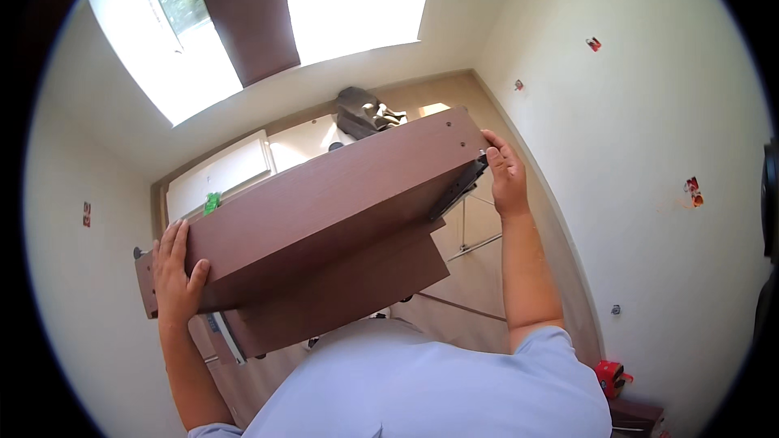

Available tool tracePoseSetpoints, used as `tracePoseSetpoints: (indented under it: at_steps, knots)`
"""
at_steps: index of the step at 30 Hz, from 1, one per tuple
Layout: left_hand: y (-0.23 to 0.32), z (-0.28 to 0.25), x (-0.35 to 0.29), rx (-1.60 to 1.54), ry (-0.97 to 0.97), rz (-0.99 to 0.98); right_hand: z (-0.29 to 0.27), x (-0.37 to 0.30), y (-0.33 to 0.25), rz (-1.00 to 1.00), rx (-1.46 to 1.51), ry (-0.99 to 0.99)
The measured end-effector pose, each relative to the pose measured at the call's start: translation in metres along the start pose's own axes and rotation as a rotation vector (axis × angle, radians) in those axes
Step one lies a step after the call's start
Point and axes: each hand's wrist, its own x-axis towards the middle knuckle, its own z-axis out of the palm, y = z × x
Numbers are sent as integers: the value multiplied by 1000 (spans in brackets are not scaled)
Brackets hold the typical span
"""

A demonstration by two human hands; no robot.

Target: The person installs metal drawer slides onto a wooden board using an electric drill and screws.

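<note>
Both hands carry a brown wooden panel point(324, 211) level at chest height, left hand point(177, 272) gripping its near end, right hand point(506, 169) grasping the far corner beside the metal rail point(458, 188); lowering it likely needs an even grip.

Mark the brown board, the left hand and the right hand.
brown board point(324, 211): head view, middle of its broad face.
left hand point(177, 276): head view, back of the hand.
right hand point(507, 178): head view, back of the hand.

Brown panel point(324, 203) spans room, wall point(649, 154) close right (narrow gap)
</note>
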Motion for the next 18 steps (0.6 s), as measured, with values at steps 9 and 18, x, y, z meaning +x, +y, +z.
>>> tracePoseSetpoints:
  at_steps: [9, 18]
  knots:
    - [-127, 17, -113, -557, 786, 39, 12, -107, 16, 123, 11, 400]
    - [-349, 278, -312, -494, 231, -1154, 62, -321, 86, 787, -273, 308]
